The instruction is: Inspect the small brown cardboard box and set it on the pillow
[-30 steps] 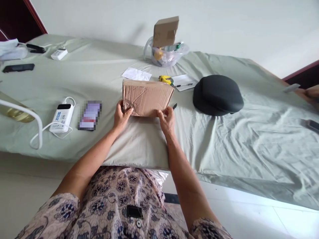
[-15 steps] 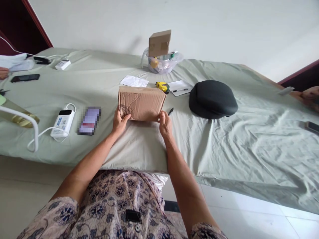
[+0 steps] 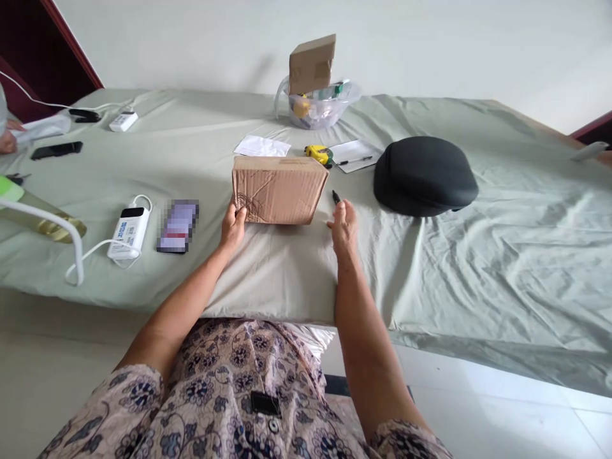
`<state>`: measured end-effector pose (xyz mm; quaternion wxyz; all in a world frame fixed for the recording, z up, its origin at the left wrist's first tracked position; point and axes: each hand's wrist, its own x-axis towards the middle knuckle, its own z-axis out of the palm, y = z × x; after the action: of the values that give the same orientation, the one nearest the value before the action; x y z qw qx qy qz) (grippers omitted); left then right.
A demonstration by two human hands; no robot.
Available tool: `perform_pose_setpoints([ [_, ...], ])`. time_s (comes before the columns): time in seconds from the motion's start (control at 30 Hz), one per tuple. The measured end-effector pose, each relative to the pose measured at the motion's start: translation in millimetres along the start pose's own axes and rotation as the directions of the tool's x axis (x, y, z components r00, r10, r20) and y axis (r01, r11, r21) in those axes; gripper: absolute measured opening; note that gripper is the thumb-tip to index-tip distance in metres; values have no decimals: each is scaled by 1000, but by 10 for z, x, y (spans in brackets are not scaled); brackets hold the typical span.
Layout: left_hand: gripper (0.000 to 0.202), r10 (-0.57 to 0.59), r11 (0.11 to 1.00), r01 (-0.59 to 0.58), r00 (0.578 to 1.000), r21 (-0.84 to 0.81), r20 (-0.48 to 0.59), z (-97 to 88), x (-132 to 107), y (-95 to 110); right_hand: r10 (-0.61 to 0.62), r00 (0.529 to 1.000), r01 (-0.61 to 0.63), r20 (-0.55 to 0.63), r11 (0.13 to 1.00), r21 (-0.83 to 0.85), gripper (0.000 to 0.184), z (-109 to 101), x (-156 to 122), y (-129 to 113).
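Cardboard box (image 3: pixel 280 191), ridged, left fingers (image 3: pixel 241 214) gripping it, right fingers (image 3: pixel 340 211) at pen (image 3: pixel 335 196), hold unclear

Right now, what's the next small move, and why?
Probably close the right hand on the near pen: it is right at it, though a firm grip can't be made out. The left hand holds the box near its lower left corner, and the right is off the box, so it seems free for this.

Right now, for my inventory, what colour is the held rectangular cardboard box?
The rectangular cardboard box is brown with dark lines, best seen in the head view.
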<state>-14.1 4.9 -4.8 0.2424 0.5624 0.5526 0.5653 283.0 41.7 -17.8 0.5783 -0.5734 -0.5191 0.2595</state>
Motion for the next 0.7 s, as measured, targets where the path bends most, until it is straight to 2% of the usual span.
perform_pose_setpoints([
  [0.07, 63, 11, 1000, -11, 1000, -24, 9, 6, 2, -9, 60, 998, -61, 14, 997, 40, 73, 38, -79, -137],
  [0.1, 65, 17, 999, -16, 1000, -41, 14, 11, 5, -15, 38, 998, -41, 47, 997, 59, 73, 70, -128, -209],
  [0.23, 68, 1, 993, 3, 999, -120, 32, 21, 32, -48, -172, 966, 164, 191, 985, 58, 82, 205, -291, -432],
  [0.3, 65, -10, 986, 17, 999, -165, 48, 17, 51, -58, -238, 958, 231, 163, 971, 62, 88, 228, -316, -487],
  [0.4, 61, 9, 978, 7, 997, -208, 74, 10, 68, -52, -265, 963, 262, 54, 964, 47, 90, 178, -289, -522],
  [0.47, 54, 17, 979, 1, 996, -205, 86, 13, 67, -41, -284, 959, 284, 9, 959, 25, 83, 118, -264, -541],
  [0.6, 39, -27, 992, 36, 997, -119, 79, 24, 38, -32, -351, 936, 351, 35, 936, 19, 58, 48, -273, -600],
  [0.7, 44, -42, 996, 44, 999, -76, 21, 16, 24, -7, -383, 921, 384, 64, 923, 5, 51, 73, -331, -642],
])
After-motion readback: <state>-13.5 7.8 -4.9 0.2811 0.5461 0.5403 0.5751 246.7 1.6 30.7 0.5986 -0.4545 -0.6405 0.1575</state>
